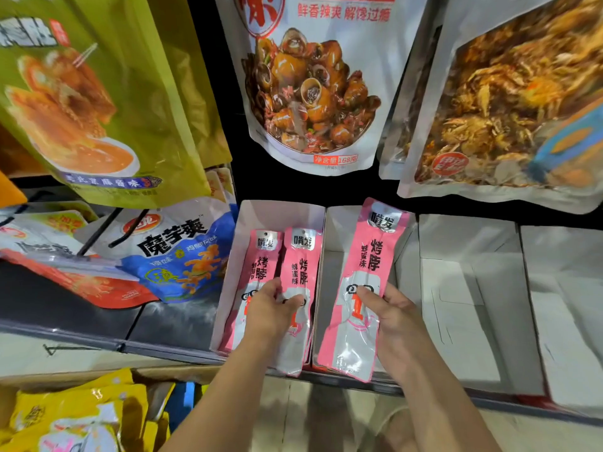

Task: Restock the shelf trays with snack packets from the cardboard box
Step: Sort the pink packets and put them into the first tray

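Observation:
Two long pink and silver snack packets (298, 272) lie side by side in the left white shelf tray (277, 210). My left hand (270, 308) rests on their lower halves, fingers curled over them with the thumb on the right packet. My right hand (391, 324) grips a third pink packet (365, 272) by its lower part, thumb on its front. That packet is tilted over the second white tray (336, 223), its top end raised above the tray's back wall. No cardboard box is clearly in view.
Two more white trays (463, 288) stand to the right. Large hanging pouches (313, 86) hang just above the trays. A blue snack bag (182, 256) and red bags lie on the dark shelf to the left. Yellow packets (71, 419) sit at the lower left.

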